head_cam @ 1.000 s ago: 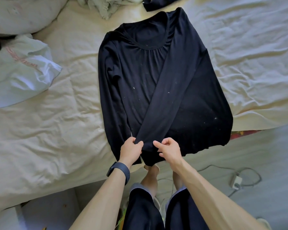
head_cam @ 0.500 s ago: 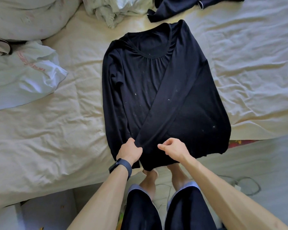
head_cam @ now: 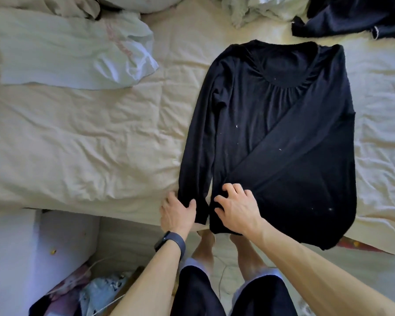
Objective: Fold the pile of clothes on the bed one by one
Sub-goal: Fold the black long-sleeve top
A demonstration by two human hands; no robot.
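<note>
The left hand (head_cam: 177, 213) is gripping the cuff end of the left sleeve (head_cam: 195, 169), thumb lying over the cloth and the other fingers tucked at its outer edge, right at the brink of the bed (head_cam: 89, 144). Just beside it, the right hand (head_cam: 237, 208) is pressing down on the hem corner of the black top (head_cam: 271, 124), its fingers (head_cam: 238, 190) spread and bent, tips on the fabric and pinching nothing. The top is lying flat, neckline away from the person, and the right sleeve (head_cam: 306, 137) is already crossing the body diagonally. The knit is looking thin, light and limp, so it is likely going to sag and slide unless one hand is pinning it; the cuff and the shoulder seam are seeming the best holds for bringing the left sleeve across. The hem is hanging slightly over the mattress edge and could be dragging the top down. Around it, a pale pillow (head_cam: 73, 53) is sitting well to the left, a crumpled light cloth (head_cam: 260, 10) is lying beyond the neckline, and a dark garment (head_cam: 351, 17) is waiting at the far right; none is blocking the fold.
</note>
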